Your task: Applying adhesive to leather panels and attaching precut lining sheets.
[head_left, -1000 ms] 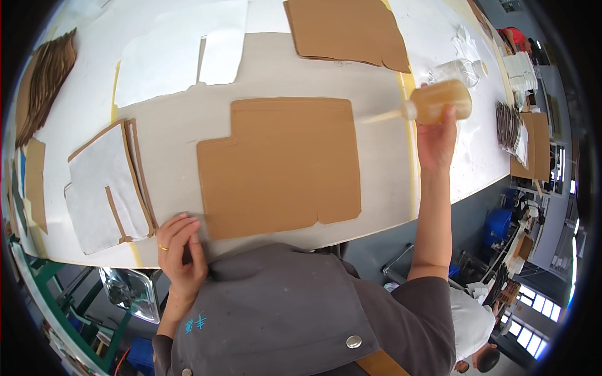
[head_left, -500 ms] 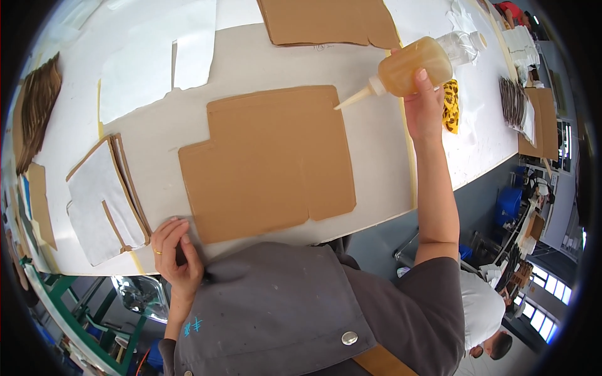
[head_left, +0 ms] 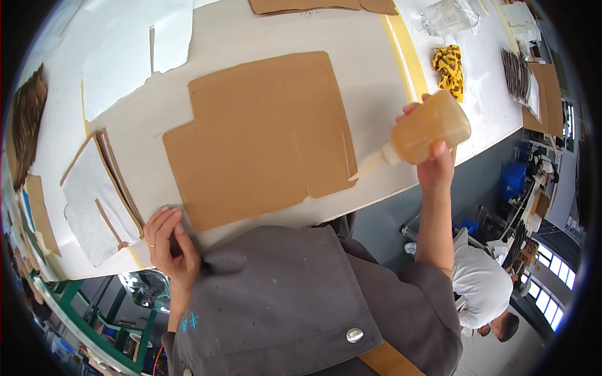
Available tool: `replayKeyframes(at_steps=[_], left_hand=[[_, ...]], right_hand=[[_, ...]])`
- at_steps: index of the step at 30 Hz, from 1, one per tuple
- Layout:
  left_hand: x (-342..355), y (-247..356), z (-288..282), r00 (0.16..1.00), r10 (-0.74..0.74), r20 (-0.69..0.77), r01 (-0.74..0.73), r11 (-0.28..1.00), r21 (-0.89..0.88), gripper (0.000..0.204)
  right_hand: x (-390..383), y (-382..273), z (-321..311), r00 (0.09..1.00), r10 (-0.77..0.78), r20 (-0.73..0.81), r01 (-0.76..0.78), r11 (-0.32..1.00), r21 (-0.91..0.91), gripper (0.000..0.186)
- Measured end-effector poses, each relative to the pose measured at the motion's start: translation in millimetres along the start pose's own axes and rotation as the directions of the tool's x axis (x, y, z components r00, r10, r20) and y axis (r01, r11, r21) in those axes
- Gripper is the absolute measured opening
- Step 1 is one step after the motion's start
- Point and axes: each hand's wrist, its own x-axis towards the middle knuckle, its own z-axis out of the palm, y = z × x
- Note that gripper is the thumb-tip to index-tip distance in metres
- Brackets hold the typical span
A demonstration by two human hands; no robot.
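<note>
My right hand (head_left: 433, 160) grips a squeeze bottle (head_left: 429, 128) of amber fluid, tilted so its long nozzle reaches the lower right edge of a brown cardboard cut-out (head_left: 251, 144). A faint line runs along that edge. My left hand (head_left: 169, 244) rests at the table's near edge beside the cardboard's lower left corner, fingers loosely curled, thumb apart, holding nothing. Left of it lies a stack of white-faced brown pieces (head_left: 84, 178).
The table (head_left: 370, 94) also bears white sheets (head_left: 125, 44), more cardboard (head_left: 301, 6), a yellow patterned cloth (head_left: 448, 69), clear plastic (head_left: 448, 15) and side stacks (head_left: 25, 125). A person in a white top (head_left: 476, 282) is at the lower right, beyond the table.
The bottle has swung from the upper right of the cardboard down along its right edge, uncovering the yellow cloth. The view has shifted a little; my left hand stays near the table edge.
</note>
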Motion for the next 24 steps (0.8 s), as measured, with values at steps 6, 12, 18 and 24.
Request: replayKeyframes(at_steps=[6,12,18,24], left_hand=[[2.0,-0.2,-1.2,0.999,0.03,0.017,-0.03,0.999,0.019,0.021],[0.6,-2.2,-1.9,0.999,0.039,0.02,-0.039,0.999,-0.013,0.022],[-0.4,-2.1,-2.5,1.0,0.028,0.005,-0.028,0.998,-0.048,0.021],[-3.0,-3.8,-1.1,1.0,0.001,-0.019,-0.003,0.996,-0.085,0.022]], right_hand=[[-46.7,12.2,-0.4,0.975,-0.119,-0.187,0.131,0.99,0.054,0.097],[-50.6,20.3,36.0,0.983,-0.147,-0.109,0.158,0.982,0.101,0.1],[-2.3,14.3,49.9,0.963,-0.264,-0.049,0.268,0.95,0.159,0.093],[34.8,10.6,55.9,0.95,-0.31,0.045,0.306,0.949,0.077,0.09]])
